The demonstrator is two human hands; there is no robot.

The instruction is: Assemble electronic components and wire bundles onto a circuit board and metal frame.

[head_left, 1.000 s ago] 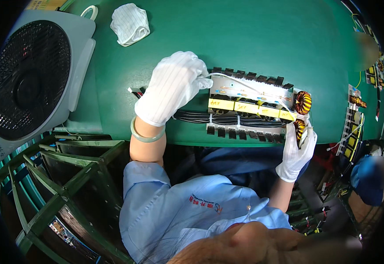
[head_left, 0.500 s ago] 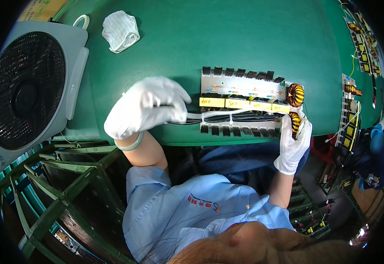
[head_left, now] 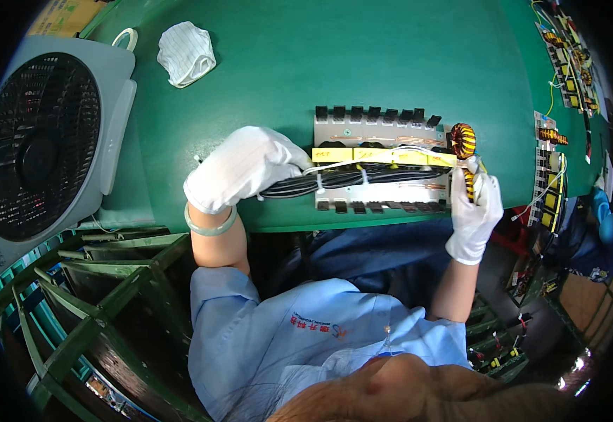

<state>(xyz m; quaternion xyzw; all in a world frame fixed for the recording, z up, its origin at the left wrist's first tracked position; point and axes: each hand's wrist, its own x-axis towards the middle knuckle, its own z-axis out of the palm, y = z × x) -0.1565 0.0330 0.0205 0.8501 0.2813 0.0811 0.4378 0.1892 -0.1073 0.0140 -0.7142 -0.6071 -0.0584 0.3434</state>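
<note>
A long circuit board (head_left: 370,133) with black finned parts along both long edges lies near the table's front edge. Yellow-taped blocks (head_left: 373,155) run down its middle. At its right end sit a copper-wound toroid coil (head_left: 463,141) and a second, partly covered coil (head_left: 469,186). My white-gloved left hand (head_left: 243,169) is closed round a tied bundle of black wires (head_left: 342,180) at the board's left end. A white wire (head_left: 380,156) arches over the yellow blocks. My gloved right hand (head_left: 476,214) pinches beside the lower coil; its fingers hide what they hold.
A grey fan (head_left: 39,148) stands at the left. On the green table (head_left: 264,70) lie a crumpled striped white cloth (head_left: 186,55) and a white ring (head_left: 125,39). Similar boards (head_left: 551,169) lie at the right. A green metal rack (head_left: 124,302) stands below left.
My left fingers have closed in on the wires. The black bundle has shifted away from the front edge, and the white wire now bows over the yellow blocks. My right fingertips have drawn together.
</note>
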